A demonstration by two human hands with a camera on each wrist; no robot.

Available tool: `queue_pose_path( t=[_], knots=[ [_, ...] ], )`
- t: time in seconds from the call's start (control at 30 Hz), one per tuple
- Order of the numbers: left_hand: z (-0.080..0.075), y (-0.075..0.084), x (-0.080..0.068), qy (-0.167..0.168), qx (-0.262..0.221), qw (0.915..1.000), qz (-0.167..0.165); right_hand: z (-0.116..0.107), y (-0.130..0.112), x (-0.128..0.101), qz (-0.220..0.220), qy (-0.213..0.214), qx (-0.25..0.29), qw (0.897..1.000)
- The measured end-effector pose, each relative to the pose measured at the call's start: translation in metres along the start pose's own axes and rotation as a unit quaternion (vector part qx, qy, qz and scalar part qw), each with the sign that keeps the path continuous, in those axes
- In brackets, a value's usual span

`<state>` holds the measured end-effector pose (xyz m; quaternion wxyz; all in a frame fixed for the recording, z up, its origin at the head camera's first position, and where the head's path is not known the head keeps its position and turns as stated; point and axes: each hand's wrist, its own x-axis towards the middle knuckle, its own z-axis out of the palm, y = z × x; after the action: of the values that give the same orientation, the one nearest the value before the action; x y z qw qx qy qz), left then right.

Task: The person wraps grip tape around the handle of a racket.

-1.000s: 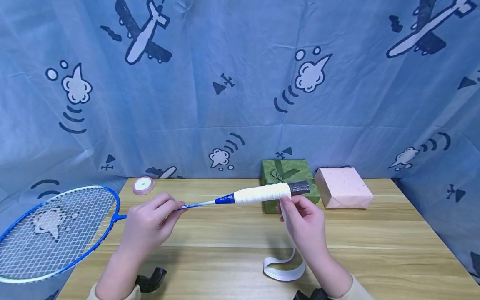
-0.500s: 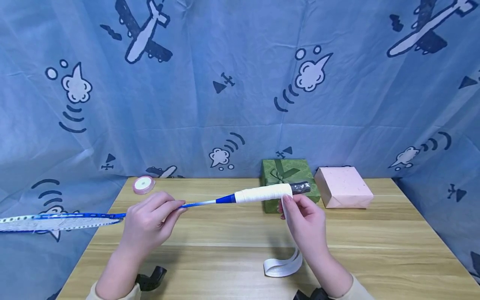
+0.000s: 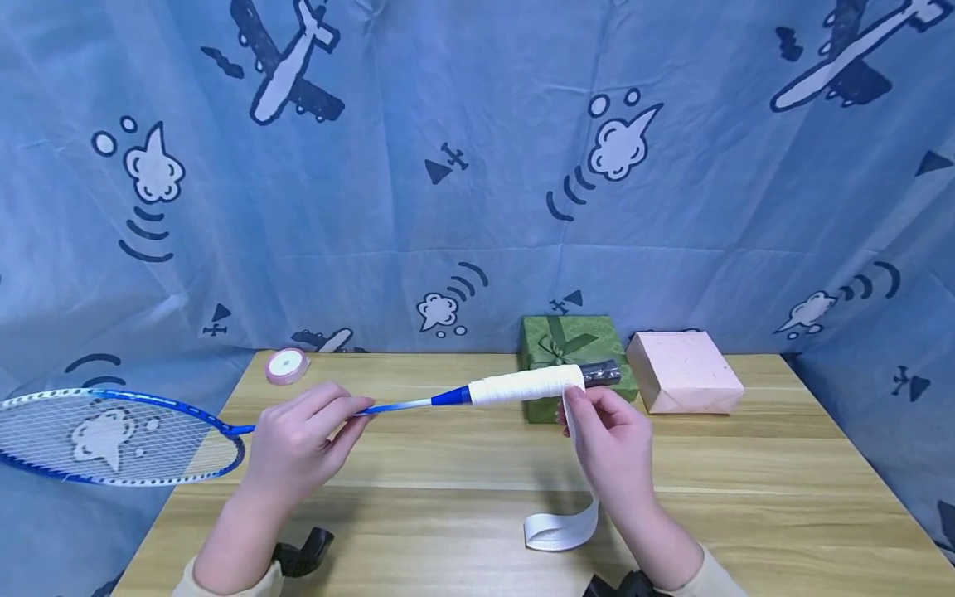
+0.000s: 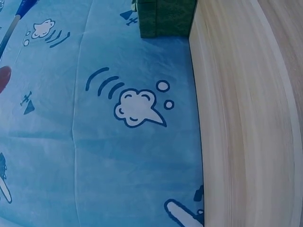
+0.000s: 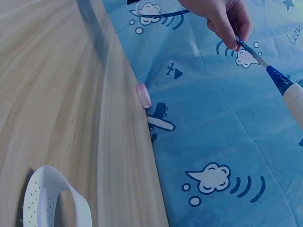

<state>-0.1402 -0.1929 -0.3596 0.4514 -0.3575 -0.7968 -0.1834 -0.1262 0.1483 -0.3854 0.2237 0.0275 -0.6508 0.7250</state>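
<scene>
A blue and white badminton racket (image 3: 450,396) is held level above the table. My left hand (image 3: 298,444) pinches its thin shaft between thumb and fingers; the strung head (image 3: 119,435) extends to the left. White grip tape (image 3: 522,385) is wound around most of the handle, and the black butt end (image 3: 600,373) shows bare. My right hand (image 3: 608,435) pinches the tape just below the handle near that end. The loose tail of tape (image 3: 559,531) hangs down and curls on the table; in the right wrist view the curled tape (image 5: 83,208) shows small holes.
Behind the handle stands a green gift box (image 3: 574,338) with a bow. Beside it is a pink wrapped box (image 3: 684,373). A roll of pink-edged ribbon (image 3: 287,366) lies at the table's back left. A blue printed curtain (image 3: 477,166) hangs behind the wooden table (image 3: 418,497).
The racket has turned about its shaft: its head went from face-on to nearly edge-on, then partly face-on again. The loose tape tail has shifted and shortened slightly. Both hands stay nearly in place.
</scene>
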Motion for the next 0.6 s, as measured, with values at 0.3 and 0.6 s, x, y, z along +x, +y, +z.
queue_pose_path(
  t=[0.3, 0.6],
  knots=[
    [-0.0033, 0.0013, 0.0028, -0.005, -0.017, 0.9998, -0.013, -0.0008, -0.0007, 0.0003, -0.011, -0.017, 0.035, 0.999],
    [-0.0032, 0.0015, 0.0045, 0.011, -0.021, 0.9997, -0.001, -0.0021, -0.0009, 0.0017, -0.020, -0.015, 0.019, 1.000]
  ],
)
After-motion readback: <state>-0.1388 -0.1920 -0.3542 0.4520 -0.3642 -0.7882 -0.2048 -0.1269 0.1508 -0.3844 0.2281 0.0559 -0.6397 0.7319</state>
